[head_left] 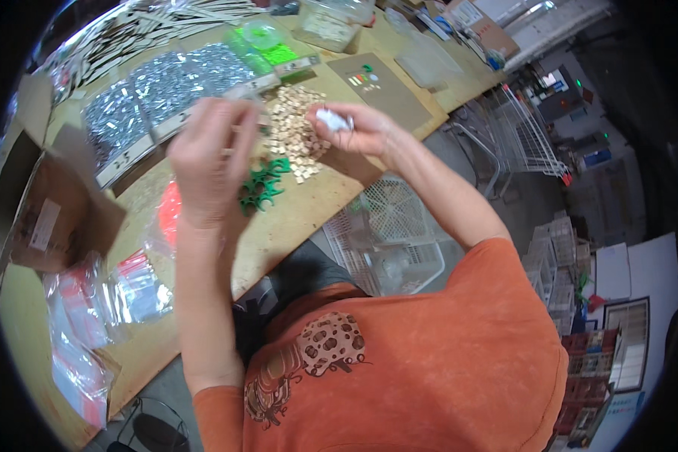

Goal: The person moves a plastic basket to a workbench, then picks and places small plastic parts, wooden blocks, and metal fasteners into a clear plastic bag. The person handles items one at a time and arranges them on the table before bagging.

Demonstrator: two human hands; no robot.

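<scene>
My right hand [369, 134] is closed around a small white and silvery item [331, 119], possibly a little bag; its exact kind is unclear. Just left of it lies a heap of small pale wooden blocks [297, 139] on the table. My left hand [203, 162] hovers near the front of a long tray, smeared by motion, so its fingers cannot be read. Several green curved clips [264, 181] rest below the blocks. Behind the left hand, the tray's compartments hold many shiny metal pieces [184, 79] and bright green parts [279, 54].
Clear plastic bags with red edges [139, 290] lie at the left, near an open cardboard box [64, 215]. A bag of orange-red pieces [169, 211] sits beside my left forearm. A brown board [403, 98] with small samples is at right. White plastic baskets [399, 211] stand below the table edge.
</scene>
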